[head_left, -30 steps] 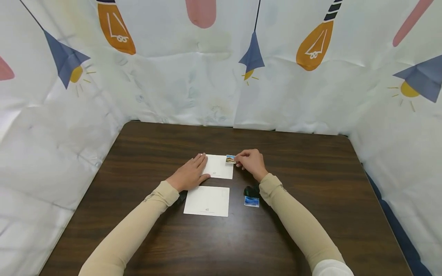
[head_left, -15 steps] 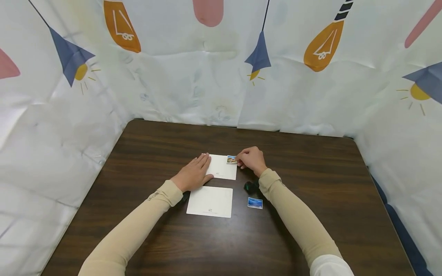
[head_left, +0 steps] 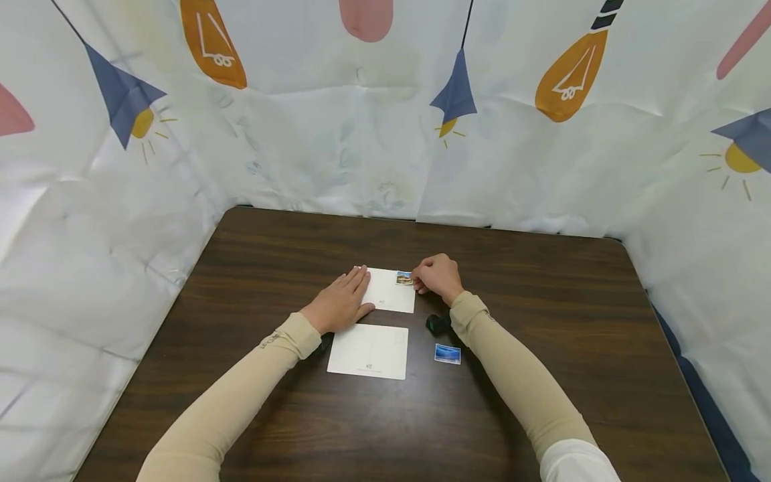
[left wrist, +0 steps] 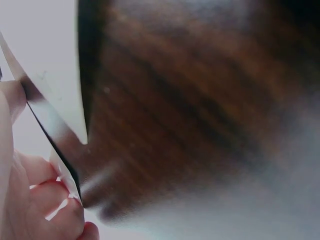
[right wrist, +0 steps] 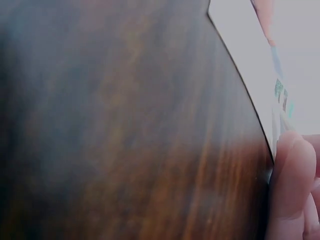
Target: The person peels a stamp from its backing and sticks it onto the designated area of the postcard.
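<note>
On my feed, the left hand lies flat across the far card's left side; the right hand pinches the stamp at its far right corner. I'd square the edges, bracing the card.

You face a dark wood-grain table, creased white sheeting around it printed with blue lamps and orange bulbs.

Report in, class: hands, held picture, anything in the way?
Left hand resting on far card. Right hand pinching small landscape picture by its edge, at card's upper right corner. Nothing visibly in the way.
</note>
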